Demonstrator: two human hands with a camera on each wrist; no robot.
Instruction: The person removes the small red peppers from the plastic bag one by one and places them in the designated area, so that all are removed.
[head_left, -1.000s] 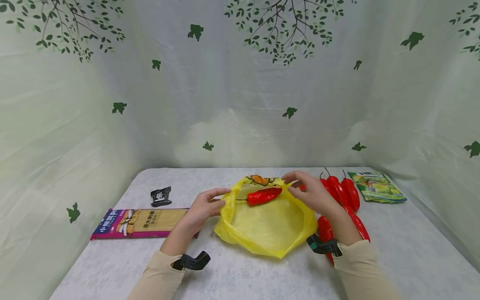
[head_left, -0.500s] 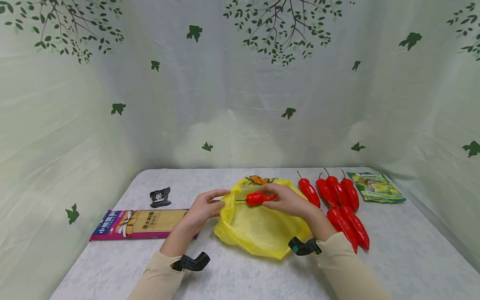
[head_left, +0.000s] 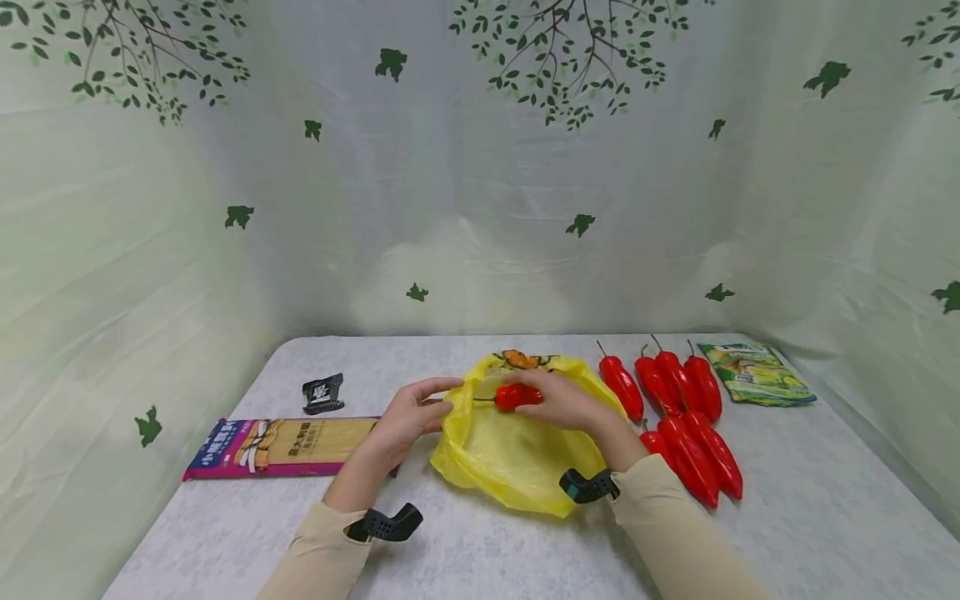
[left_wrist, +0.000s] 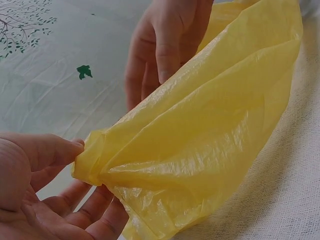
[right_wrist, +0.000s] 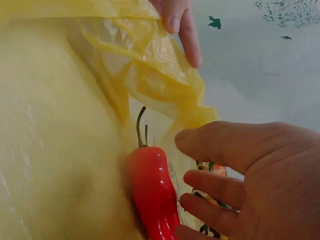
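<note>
A yellow plastic bag (head_left: 517,471) lies spread with its mouth held wide in the middle of the table. My left hand (head_left: 405,417) pinches its left rim between thumb and fingers; the left wrist view shows the gathered film (left_wrist: 92,157) there. Inside the mouth lies a red chili pepper (head_left: 508,398), its green stem pointing left. Over the pepper's right end is my right hand (head_left: 562,404). In the right wrist view its thumb and fingers are spread beside the pepper (right_wrist: 152,185), without closing round it; whether a fingertip touches it is unclear.
Several red peppers (head_left: 690,458) lie right of the bag, beyond them a green-yellow packet (head_left: 757,375). A pasta pack (head_left: 300,446) and a small black sachet (head_left: 322,393) lie left. Something printed in orange (head_left: 521,360) shows at the bag's far rim.
My right hand has moved left from the bag's right rim to the pepper inside, uncovering loose peppers at the right. My left hand stays on the left rim.
</note>
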